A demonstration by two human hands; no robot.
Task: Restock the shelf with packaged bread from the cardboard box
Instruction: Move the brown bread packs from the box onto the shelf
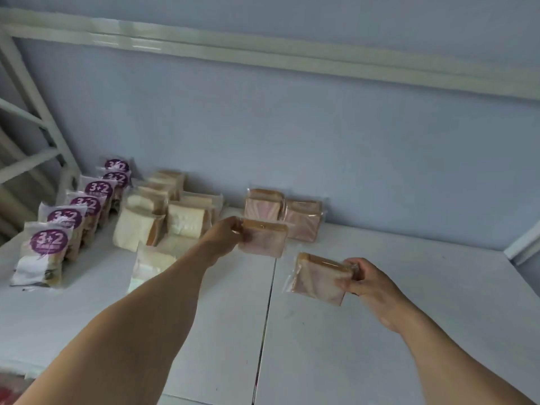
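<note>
My left hand (225, 235) grips a clear pack of pinkish bread (264, 239) by its left edge, upright and low over the white shelf (380, 331), just in front of two matching pinkish packs (302, 219) standing by the back wall. My right hand (363, 280) holds a second pinkish bread pack (320, 280) by its right edge, tilted, nearer to me and above the shelf. The cardboard box is not in view.
A row of white bread packs (163, 217) stands left of centre. Further left runs a row of packs with purple "3+2" labels (49, 244). A seam (267, 317) splits the shelf boards. The white frame upright (43, 127) stands at left, a beam (263, 57) overhead.
</note>
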